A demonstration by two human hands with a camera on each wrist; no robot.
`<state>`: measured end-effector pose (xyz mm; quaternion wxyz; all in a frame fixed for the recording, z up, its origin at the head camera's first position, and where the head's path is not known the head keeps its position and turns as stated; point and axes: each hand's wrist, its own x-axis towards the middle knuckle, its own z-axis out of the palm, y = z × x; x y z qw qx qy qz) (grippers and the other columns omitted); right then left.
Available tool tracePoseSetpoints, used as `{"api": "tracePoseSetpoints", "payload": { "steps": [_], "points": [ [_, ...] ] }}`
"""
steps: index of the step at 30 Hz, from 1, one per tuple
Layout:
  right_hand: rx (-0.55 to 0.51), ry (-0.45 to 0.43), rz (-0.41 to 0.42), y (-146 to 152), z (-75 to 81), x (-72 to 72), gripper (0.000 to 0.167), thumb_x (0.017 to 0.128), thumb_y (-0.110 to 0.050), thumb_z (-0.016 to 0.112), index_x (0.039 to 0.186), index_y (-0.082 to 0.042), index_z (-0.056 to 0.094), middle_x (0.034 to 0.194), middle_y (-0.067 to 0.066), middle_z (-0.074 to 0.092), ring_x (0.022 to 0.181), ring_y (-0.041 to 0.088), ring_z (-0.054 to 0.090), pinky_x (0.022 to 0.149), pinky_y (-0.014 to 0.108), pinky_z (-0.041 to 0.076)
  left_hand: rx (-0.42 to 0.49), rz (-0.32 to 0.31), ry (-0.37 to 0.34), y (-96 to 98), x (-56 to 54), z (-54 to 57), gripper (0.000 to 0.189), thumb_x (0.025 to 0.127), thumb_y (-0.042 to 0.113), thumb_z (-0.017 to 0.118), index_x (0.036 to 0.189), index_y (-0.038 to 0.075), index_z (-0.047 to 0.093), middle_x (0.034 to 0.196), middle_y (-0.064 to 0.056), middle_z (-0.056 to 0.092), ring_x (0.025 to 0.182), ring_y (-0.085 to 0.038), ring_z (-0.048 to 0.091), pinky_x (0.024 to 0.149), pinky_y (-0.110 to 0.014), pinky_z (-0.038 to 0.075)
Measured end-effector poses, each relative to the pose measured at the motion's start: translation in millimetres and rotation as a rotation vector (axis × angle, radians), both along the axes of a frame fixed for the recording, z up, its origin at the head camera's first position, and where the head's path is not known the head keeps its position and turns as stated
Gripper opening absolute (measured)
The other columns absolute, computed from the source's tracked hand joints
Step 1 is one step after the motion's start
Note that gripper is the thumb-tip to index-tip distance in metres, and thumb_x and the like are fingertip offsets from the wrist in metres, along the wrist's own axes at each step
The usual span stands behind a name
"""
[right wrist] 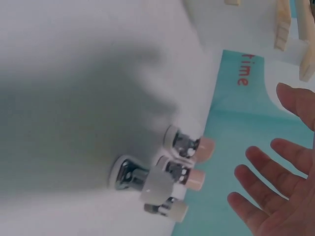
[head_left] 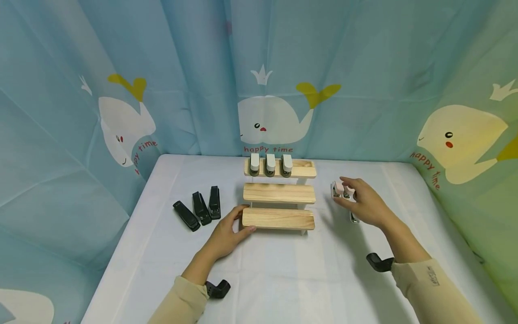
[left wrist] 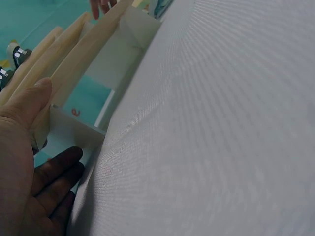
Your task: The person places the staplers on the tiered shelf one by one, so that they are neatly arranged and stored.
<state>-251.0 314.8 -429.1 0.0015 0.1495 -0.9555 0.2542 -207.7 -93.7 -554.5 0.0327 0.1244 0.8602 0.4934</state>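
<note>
Head view, black staplers point(head_left: 201, 208) near left grip point(head_left: 225, 236) holding rack point(head_left: 279, 218), right grip point(head_left: 366, 203) spread, empty

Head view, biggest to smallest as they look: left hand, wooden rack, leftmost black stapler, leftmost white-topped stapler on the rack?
1. Wooden rack
2. Left hand
3. Leftmost black stapler
4. Leftmost white-topped stapler

Right of the three-tier pale wooden rack point(head_left: 279, 193), we find the small pink and white metal staplers point(head_left: 338, 188) partly hidden by the right hand point(head_left: 366, 202) in the head view; the right wrist view blurs them and crops that hand. We cannot read the tiny dark label point(head_left: 432, 276) on the beige cloth sleeve point(head_left: 439, 294). On the rack's top tier, the left wrist view crops a dark-based stapler point(left wrist: 5, 77).
</note>
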Motion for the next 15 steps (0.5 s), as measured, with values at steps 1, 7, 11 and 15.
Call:
{"api": "tracePoseSetpoints", "payload": {
  "steps": [1,7,11,15],
  "points": [
    [0.000,0.002,-0.001,1.6,-1.0,0.4,0.071,0.100,-0.035,0.070,0.154,0.003,0.042,0.138,0.030,0.056,0.104,0.038,0.056,0.086,0.051,0.046,-0.001,0.001,0.001,0.0,0.2,0.2,0.069,0.090,0.062,0.072,0.150,0.043,0.043,0.148,-0.002,0.059,0.145,-0.026,0.050,0.122,-0.059,0.033],
    [0.007,-0.008,-0.004,11.4,-8.3,4.8,0.070,0.101,-0.035,0.069,0.153,0.005,0.043,0.140,0.031,0.054,0.124,0.049,0.054,0.098,0.066,0.045,-0.004,0.005,0.001,-0.1,0.8,0.9,0.069,0.090,0.063,0.071,0.150,0.043,0.043,0.149,-0.002,0.059,0.145,-0.027,0.050,0.122,-0.059,0.033],
    [0.007,-0.017,-0.015,17.2,-15.1,8.2,0.068,0.101,-0.034,0.069,0.151,0.005,0.045,0.139,0.031,0.055,0.125,0.050,0.053,0.095,0.066,0.046,-0.002,0.002,-0.001,0.0,0.3,0.6,0.070,0.090,0.064,0.071,0.151,0.043,0.043,0.149,-0.001,0.059,0.145,-0.026,0.049,0.122,-0.059,0.033],
    [0.011,-0.019,-0.021,23.1,-22.3,10.7,0.065,0.101,-0.031,0.068,0.149,0.007,0.047,0.139,0.033,0.055,0.126,0.050,0.053,0.094,0.066,0.046,-0.004,-0.001,0.000,-0.3,-0.1,0.4,0.070,0.090,0.064,0.071,0.151,0.043,0.043,0.149,-0.001,0.059,0.146,-0.026,0.049,0.122,-0.058,0.033]
  ]
}}
